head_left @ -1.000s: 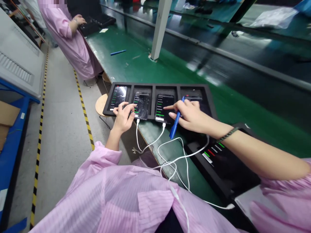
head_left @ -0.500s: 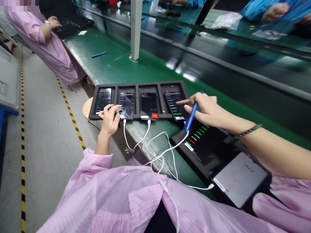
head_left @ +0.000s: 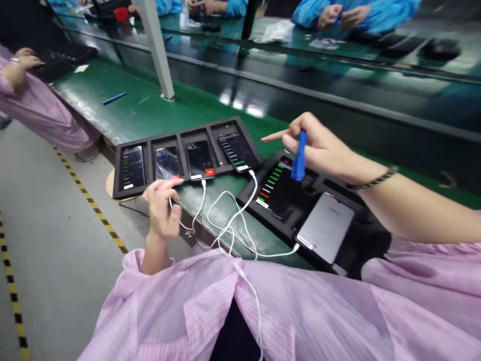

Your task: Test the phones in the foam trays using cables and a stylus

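Note:
My left hand (head_left: 161, 208) is open, its fingers loosely bent over the lower edge of the second phone (head_left: 167, 159); whether they touch is unclear. My right hand (head_left: 319, 143) grips a blue pen (head_left: 299, 158), index finger stretched out above the bench. A black foam tray (head_left: 117, 173) carries the leftmost phone (head_left: 133, 164), the second, a third phone (head_left: 198, 155) and a tilted fourth phone (head_left: 236, 148) with green list marks. Below my right hand, another black tray (head_left: 248, 194) holds a dark-screened phone (head_left: 276, 183) and a grey-screened phone (head_left: 327, 225).
White charging cables (head_left: 229, 228) tangle along the bench edge, plugged into several phones. A metal post (head_left: 158, 50) rises from the green bench (head_left: 143, 113), near another blue pen (head_left: 114, 98). A co-worker in pink (head_left: 48, 110) is at left; people in blue sleeves (head_left: 383, 15) work across.
The view has swung right, so the trays appear further left. My right index finger has left the fourth phone's screen. My left hand has drawn back toward the second phone's lower edge.

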`<state>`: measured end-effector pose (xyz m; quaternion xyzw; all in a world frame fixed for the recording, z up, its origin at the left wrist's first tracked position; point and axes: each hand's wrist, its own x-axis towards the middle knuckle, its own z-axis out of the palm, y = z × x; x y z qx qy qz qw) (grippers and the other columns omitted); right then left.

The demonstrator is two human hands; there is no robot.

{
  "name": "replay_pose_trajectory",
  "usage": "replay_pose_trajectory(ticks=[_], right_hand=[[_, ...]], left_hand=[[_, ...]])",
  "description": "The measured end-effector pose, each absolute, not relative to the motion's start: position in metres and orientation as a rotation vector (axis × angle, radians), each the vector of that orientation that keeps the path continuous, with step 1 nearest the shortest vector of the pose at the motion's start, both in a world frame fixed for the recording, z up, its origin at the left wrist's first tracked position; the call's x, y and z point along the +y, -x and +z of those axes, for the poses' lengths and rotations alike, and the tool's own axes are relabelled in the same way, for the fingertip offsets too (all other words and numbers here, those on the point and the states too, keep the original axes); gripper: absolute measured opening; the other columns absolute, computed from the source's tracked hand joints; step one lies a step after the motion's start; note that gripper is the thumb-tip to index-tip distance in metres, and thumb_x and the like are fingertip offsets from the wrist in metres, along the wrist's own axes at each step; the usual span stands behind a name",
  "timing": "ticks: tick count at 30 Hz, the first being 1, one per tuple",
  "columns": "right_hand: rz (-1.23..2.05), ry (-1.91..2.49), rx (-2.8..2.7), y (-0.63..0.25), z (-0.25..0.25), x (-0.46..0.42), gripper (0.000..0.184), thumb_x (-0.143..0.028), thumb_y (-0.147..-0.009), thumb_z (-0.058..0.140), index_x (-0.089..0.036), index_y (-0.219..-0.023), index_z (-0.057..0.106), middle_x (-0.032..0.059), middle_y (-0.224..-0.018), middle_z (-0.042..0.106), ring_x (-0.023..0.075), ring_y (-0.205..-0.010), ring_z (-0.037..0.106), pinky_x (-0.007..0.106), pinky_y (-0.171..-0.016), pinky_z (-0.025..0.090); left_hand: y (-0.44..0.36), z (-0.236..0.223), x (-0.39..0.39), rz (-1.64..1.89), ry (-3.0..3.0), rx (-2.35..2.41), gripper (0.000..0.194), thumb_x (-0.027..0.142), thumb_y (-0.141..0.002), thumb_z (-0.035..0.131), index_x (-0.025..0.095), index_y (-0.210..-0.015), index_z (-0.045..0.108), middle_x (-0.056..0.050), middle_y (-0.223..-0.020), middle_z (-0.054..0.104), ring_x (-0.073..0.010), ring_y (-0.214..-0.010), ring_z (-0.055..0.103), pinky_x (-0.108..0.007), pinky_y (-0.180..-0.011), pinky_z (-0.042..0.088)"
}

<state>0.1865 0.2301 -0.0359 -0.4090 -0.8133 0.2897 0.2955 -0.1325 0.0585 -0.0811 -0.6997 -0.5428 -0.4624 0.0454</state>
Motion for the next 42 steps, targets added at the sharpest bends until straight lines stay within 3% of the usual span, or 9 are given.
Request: replay_pose_trajectory(ticks=[4, 9, 14, 20, 27, 30, 33, 38, 42], right_hand=[[0.830, 1.159, -2.204, -0.233, -0.030, 0.181, 0.059, -0.084, -0.093, 0.045, -0.028, -0.083, 0.030, 0.0040, -0.071, 0.057, 0.0364, -0.104, 0.069, 0.040, -0.066, 0.045], [0.451, 1.463, -2.280, -0.275, -0.057, 0.089, 0.052, -0.073, -0.098, 0.033, -0.026, -0.078, 0.040, 0.0113, -0.092, 0.073, 0.0333, -0.077, 0.062, 0.060, -0.083, 0.040], [0.354, 1.666, -2.100, -0.274, -0.069, 0.015, 0.034, -0.057, -0.098, 0.040, -0.025, -0.085, 0.041, 0.0101, -0.107, 0.074, 0.0316, -0.079, 0.058, 0.057, -0.082, 0.038], [0.324, 1.731, -2.095, -0.256, -0.078, 0.021, 0.023, -0.045, -0.096, 0.039, -0.024, -0.098, 0.046, 0.0130, -0.112, 0.071, 0.0331, -0.091, 0.055, 0.052, -0.084, 0.036], [0.475, 1.713, -1.988, -0.274, -0.078, 0.023, 0.035, -0.057, -0.100, 0.034, -0.024, -0.089, 0.039, 0.0126, -0.111, 0.073, 0.0324, -0.095, 0.058, 0.055, -0.088, 0.037], [0.608, 1.610, -1.722, -0.269, -0.069, 0.011, 0.050, -0.072, -0.102, 0.030, -0.025, -0.093, 0.046, 0.0077, -0.090, 0.073, 0.0275, -0.082, 0.063, 0.046, -0.081, 0.045], [0.810, 1.527, -1.424, -0.250, -0.065, 0.003, 0.062, -0.082, -0.098, 0.031, -0.026, -0.088, 0.055, -0.0008, -0.056, 0.052, 0.0193, -0.052, 0.050, 0.033, -0.055, 0.039], [0.774, 1.610, -1.350, -0.227, -0.075, 0.002, 0.029, -0.053, -0.087, 0.060, -0.025, -0.078, 0.059, -0.0023, -0.056, 0.051, 0.0160, -0.049, 0.046, 0.029, -0.048, 0.035], [0.708, 1.637, -1.350, -0.228, -0.079, 0.005, 0.017, -0.036, -0.077, 0.054, -0.025, -0.064, 0.050, -0.0018, -0.055, 0.054, 0.0160, -0.049, 0.049, 0.029, -0.050, 0.038]], left_hand=[[0.075, -0.074, 0.063, -1.037, 2.907, -1.370, 0.041, 0.043, -0.106, 0.030, 0.022, -0.088, 0.060, -0.009, -0.101, 0.076, -0.0229, -0.096, 0.066, -0.040, -0.089, 0.046], [0.027, -0.074, 0.072, -0.290, 3.317, -1.177, 0.040, 0.039, -0.108, 0.037, 0.017, -0.094, 0.067, -0.007, -0.086, 0.074, -0.0206, -0.081, 0.069, -0.033, -0.073, 0.049], [-0.002, -0.065, 0.078, 0.155, 3.281, -1.233, 0.043, 0.044, -0.107, 0.041, 0.017, -0.091, 0.071, -0.009, -0.087, 0.075, -0.0250, -0.081, 0.073, -0.033, -0.067, 0.049], [-0.037, -0.062, 0.075, 0.237, 3.244, -1.297, 0.046, 0.049, -0.105, 0.045, 0.014, -0.093, 0.073, -0.014, -0.085, 0.074, -0.0313, -0.083, 0.074, -0.037, -0.070, 0.053], [-0.045, -0.070, 0.071, 0.184, 3.215, -1.470, 0.042, 0.046, -0.105, 0.047, 0.014, -0.095, 0.073, -0.013, -0.083, 0.074, -0.0308, -0.083, 0.074, -0.038, -0.071, 0.055], [-0.045, -0.074, 0.069, 0.138, 3.205, -1.522, 0.040, 0.042, -0.104, 0.046, 0.015, -0.090, 0.072, -0.012, -0.078, 0.073, -0.0293, -0.079, 0.073, -0.037, -0.068, 0.053], [-0.045, -0.077, 0.067, 0.120, 3.185, -1.546, 0.038, 0.037, -0.103, 0.046, 0.015, -0.088, 0.072, -0.012, -0.077, 0.073, -0.0283, -0.077, 0.072, -0.036, -0.066, 0.052], [-0.044, -0.081, 0.064, 0.064, 3.194, -1.575, 0.035, 0.034, -0.102, 0.046, 0.016, -0.086, 0.071, -0.009, -0.075, 0.073, -0.0255, -0.074, 0.071, -0.034, -0.065, 0.049], [-0.045, -0.082, 0.065, 0.073, 3.188, -1.607, 0.035, 0.032, -0.102, 0.046, 0.015, -0.084, 0.071, -0.009, -0.076, 0.074, -0.0257, -0.075, 0.072, -0.034, -0.064, 0.046]])
